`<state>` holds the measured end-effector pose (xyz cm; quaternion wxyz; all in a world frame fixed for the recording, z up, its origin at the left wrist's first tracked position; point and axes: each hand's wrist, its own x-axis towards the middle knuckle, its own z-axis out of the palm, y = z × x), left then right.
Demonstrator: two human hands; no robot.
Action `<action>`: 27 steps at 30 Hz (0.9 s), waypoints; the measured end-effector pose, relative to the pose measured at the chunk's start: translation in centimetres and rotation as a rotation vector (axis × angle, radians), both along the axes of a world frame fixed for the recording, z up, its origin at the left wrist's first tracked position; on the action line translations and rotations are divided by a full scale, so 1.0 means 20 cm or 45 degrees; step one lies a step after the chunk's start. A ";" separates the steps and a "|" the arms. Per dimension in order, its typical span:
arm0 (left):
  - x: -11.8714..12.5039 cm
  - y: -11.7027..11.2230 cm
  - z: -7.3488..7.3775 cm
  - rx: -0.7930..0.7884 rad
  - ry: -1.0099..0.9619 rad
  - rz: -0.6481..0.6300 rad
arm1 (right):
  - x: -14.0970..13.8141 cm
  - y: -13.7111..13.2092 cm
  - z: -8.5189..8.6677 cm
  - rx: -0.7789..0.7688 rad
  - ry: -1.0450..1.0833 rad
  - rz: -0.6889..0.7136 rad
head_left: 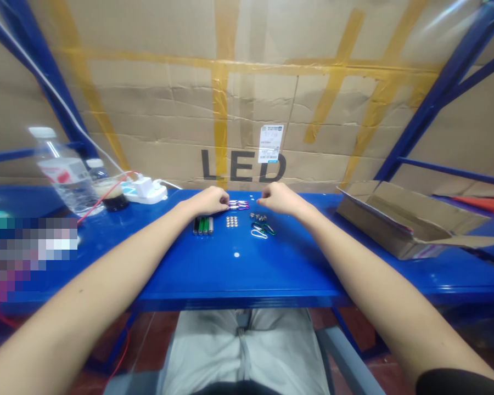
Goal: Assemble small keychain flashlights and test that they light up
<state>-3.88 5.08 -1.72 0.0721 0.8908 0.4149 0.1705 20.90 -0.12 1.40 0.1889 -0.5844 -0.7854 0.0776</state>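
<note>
Left fingers at purple pieces; right fingers curled, holds unclear; table edge distant.

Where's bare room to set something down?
Bare: the glossy blue tabletop between its front edge and the small coloured cylinders, save one white dot; also between right forearm and open brown cardboard box. Crowded: from the left hand to looped metal carabiners.

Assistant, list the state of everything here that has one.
Left hand: curled, at the purple pieces
Right hand: curled, grip unclear
Cylinders: lined up side by side
Carabiners: lying down, gates too small to tell
Cardboard box: open, flaps spread
Large bottle: capped
Power strip: white adapter plugged in
</note>
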 end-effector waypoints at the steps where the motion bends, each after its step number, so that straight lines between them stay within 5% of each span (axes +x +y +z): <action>1: 0.00 -0.01 0.00 -0.016 0.006 -0.002 | 0.00 0.00 -0.01 0.025 0.013 0.004; 9: 0.05 -0.01 -0.02 0.055 0.077 -0.026 | -0.02 0.01 -0.04 0.104 0.089 0.119; 13: 0.11 -0.07 0.02 0.194 -0.093 -0.039 | -0.03 0.01 -0.03 0.105 0.281 0.170; 22: 0.22 -0.23 0.10 0.074 -0.380 -0.088 | 0.05 0.03 -0.03 -0.679 1.046 0.568; 27: 0.23 -0.24 0.10 0.103 -0.402 -0.115 | 0.03 0.01 -0.01 -0.825 1.237 0.612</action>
